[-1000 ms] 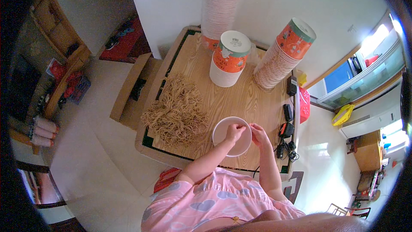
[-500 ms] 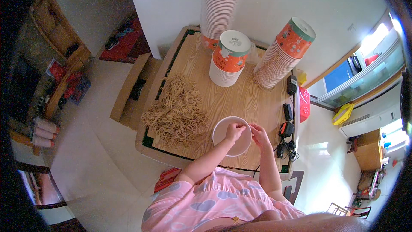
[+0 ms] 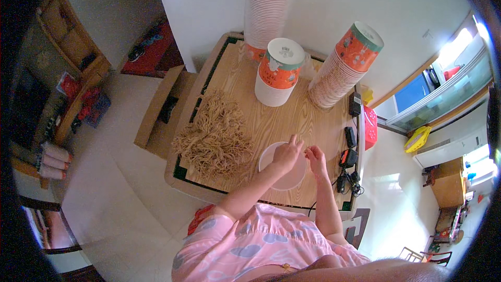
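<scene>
Bowl: while the left hand [image 3: 286, 155] hovers across its far right part, the white bowl [image 3: 287, 180] stands on the wood-grain counter [image 3: 263, 125], mouth up, near the edge closest to the person.
Bowl, axis: round at the mouth, so no long axis lies across the counter; its pale inside shows below the left wrist.
Bowl from left hand: beneath it and toward the person, the forearm crossing the left side of the mouth.
Bowl from right hand: to the left, the right hand [image 3: 317, 161] being just beside the right rim.
Nearer hand: the left, over the mouth; the right is outside it.
Left hand: fingers partly extended and slightly apart, pointing away and to the right; whether it has hold of anything cannot be told.
Right hand: fingertips drawn together, facing the left fingers across a narrow gap; anything between them is too small to make out.
Cord pile: tan, loose, tangled [image 3: 215, 138]; left of the bowl, apart from both hands.
Middle stack: upturned printed tubs [image 3: 279, 75], beyond the bowl.
</scene>
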Available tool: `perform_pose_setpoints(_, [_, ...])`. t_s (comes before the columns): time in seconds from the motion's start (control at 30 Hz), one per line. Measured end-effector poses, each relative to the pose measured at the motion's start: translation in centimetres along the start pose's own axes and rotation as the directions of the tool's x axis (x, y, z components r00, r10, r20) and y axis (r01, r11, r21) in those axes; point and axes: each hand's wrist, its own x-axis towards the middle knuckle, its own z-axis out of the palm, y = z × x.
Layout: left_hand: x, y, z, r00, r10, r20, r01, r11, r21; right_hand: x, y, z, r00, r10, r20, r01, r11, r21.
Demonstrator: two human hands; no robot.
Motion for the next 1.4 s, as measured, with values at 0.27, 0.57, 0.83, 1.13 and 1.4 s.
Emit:
perform_pose_setpoints(0.27, [-0.4,-3.4,2.0,0.914,0.132,0.383,-0.093,0.989,-0.119,-2.6,-2.0,1.9,0.994,-0.038,-0.105,0.028,0.995,-0.095])
perform_pose_setpoints(0.57, [-2.4,-2.9,1.7,0.967,0.033,0.252,0.067,0.923,-0.379,-3.9,-2.2,2.4,0.999,-0.03,-0.04,0.031,0.999,0.027])
perform_pose_setpoints(0.83, [-3.0,-4.2,4.3,0.947,-0.134,0.292,0.293,0.732,-0.615,-4.0,-3.3,2.8,0.994,0.069,-0.079,-0.049,0.972,0.23])
perform_pose_setpoints(1.13, [-4.2,-3.2,3.3,0.948,-0.171,0.267,0.304,0.735,-0.607,-4.4,-2.3,3.2,0.996,-0.01,-0.09,0.004,0.998,-0.067])
perform_pose_setpoints(1.4, [-4.7,-2.7,2.8,0.968,-0.14,0.207,0.241,0.748,-0.618,-4.7,-3.2,3.6,0.992,-0.033,-0.119,0.022,0.995,-0.098])
